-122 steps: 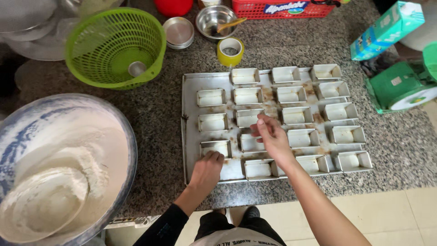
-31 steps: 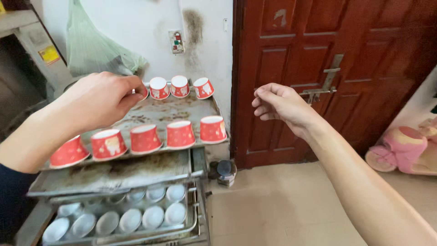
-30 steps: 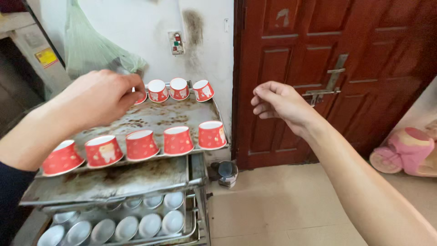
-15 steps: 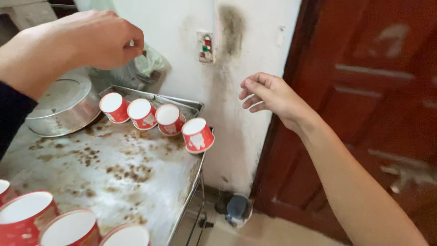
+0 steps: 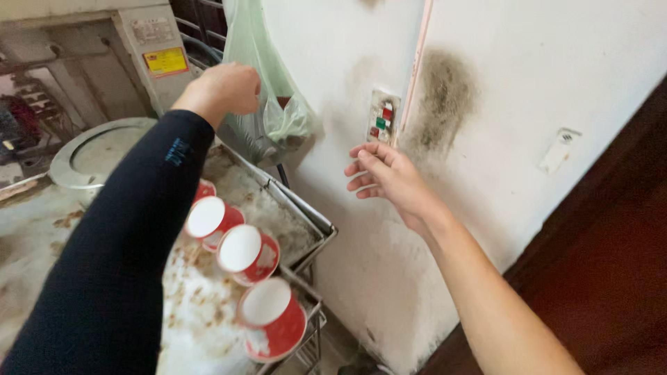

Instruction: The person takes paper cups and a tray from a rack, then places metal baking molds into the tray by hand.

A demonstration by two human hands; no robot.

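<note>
My left hand [image 5: 224,87] is raised in a closed fist, and its fingers touch a pale green plastic bag [image 5: 267,104] that hangs on the wall. Whether they pinch the bag is unclear. My right hand [image 5: 384,176] hovers open with its fingers spread, just below a small wall switch plate [image 5: 383,117]. It holds nothing. Under my left arm, red paper cups [image 5: 241,251] with white insides stand in a row on a stained metal tray [image 5: 306,216].
A round metal pan [image 5: 89,148] lies at the back left of the tray rack. A grey machine with a yellow label [image 5: 165,61] stands behind it. The white wall is mould-stained, and a dark brown door [image 5: 611,278] is to the right.
The view has swung from the counter with the tins to the tray rack, then closer to the wall. My left hand has reached up to the green bag. My right hand has drifted toward the switch.
</note>
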